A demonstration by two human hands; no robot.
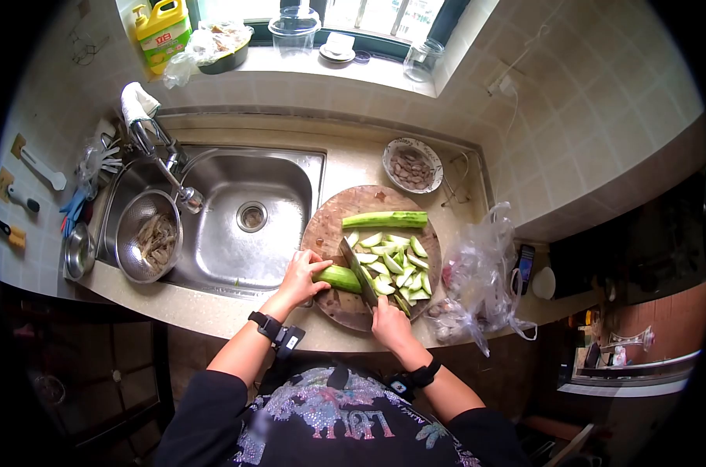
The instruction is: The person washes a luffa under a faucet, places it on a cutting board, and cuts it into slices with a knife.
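Kitchen counter (353, 159) under a bright window (380, 17), with steel sink (236, 257) to the left of the left hand and round wooden board (325, 226) beneath the work. Left hand (296, 280): partly curled, thumb and fingers around the left end of a green gourd (339, 278), pressing it to the board. Right hand (393, 324): closed around the handle of a broad knife (359, 275), blade slanting across the gourd's right end, between the two hands. Cut pieces (403, 278) just beyond the right hand; second gourd length (384, 220) past them. Bowl (388, 161) farther beyond, plastic bags (477, 268) to the right of the right hand. For a clean cut: tuck left fingertips and thumb back, press firmly against rolling, hold one blade angle for even chunks. Hard to make out: knife handle, inside right fist; gourd's left end, under left fingers; edge contact, masked by the blade; bag contents, behind crumpled plastic; bowl contents, too small to name.
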